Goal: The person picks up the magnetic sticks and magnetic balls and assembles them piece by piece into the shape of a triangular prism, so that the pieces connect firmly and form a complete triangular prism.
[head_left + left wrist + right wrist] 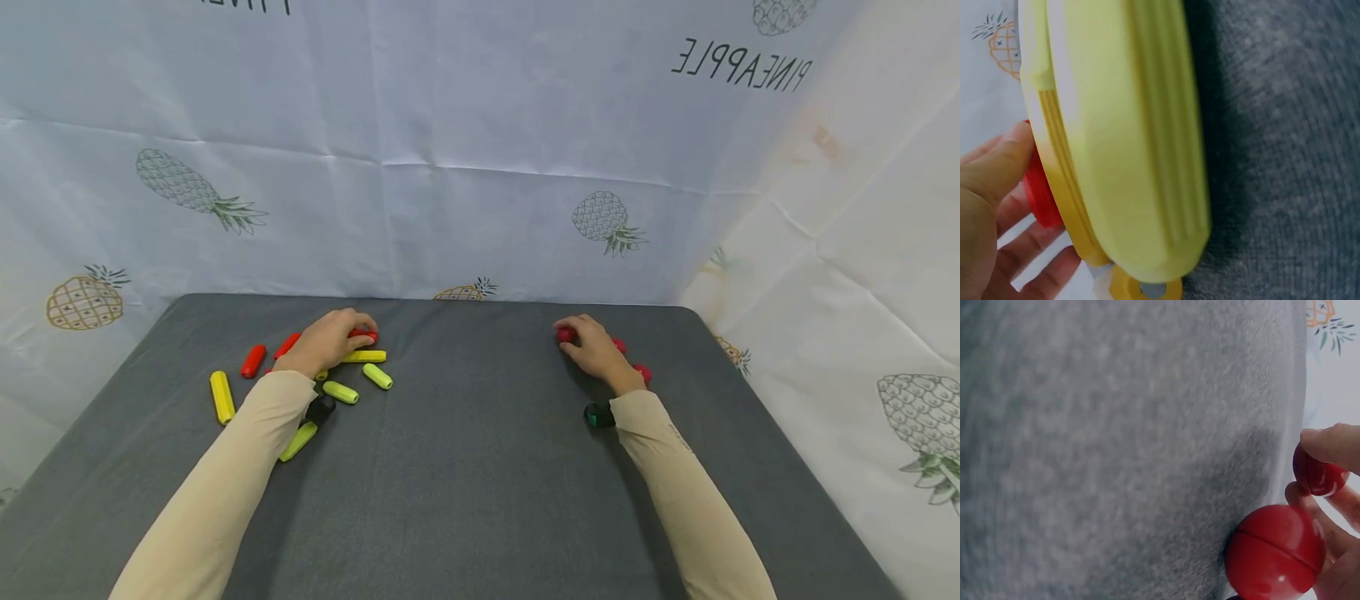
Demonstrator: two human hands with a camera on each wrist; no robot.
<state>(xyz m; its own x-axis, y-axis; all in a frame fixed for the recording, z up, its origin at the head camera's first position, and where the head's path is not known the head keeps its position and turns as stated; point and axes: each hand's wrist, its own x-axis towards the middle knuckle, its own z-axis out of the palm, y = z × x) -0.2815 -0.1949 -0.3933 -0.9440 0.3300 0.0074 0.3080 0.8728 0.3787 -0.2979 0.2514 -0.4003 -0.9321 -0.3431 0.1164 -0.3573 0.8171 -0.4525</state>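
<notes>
"Head view first: what is the left hand [328, 340] holding?"

"Its grip is clamping on a short rounded red stick [365, 335], near the far edge of the grey cloth-covered bench [480, 450]. A long yellow stick [364, 357] is lying just beside it on the near side, with two short lime-green tubes [341, 392] lying nearer again. Two more red sticks [253, 361] are lying to the left."

"And what is the right hand [594, 348] doing?"

"That grip is pinching a small glossy red ball [566, 335], well apart from the left-hand group. Other red pieces [642, 372] are showing to the right of that hand."

"What is the left wrist view showing?"

"The left hand is curling round the red stick, while a ridged lime-green piece [1147, 144] is filling the foreground."

"And the right wrist view?"

"The right hand is pinching the red ball; another glossy ball [1275, 553] is sitting nearer the camera."
</notes>
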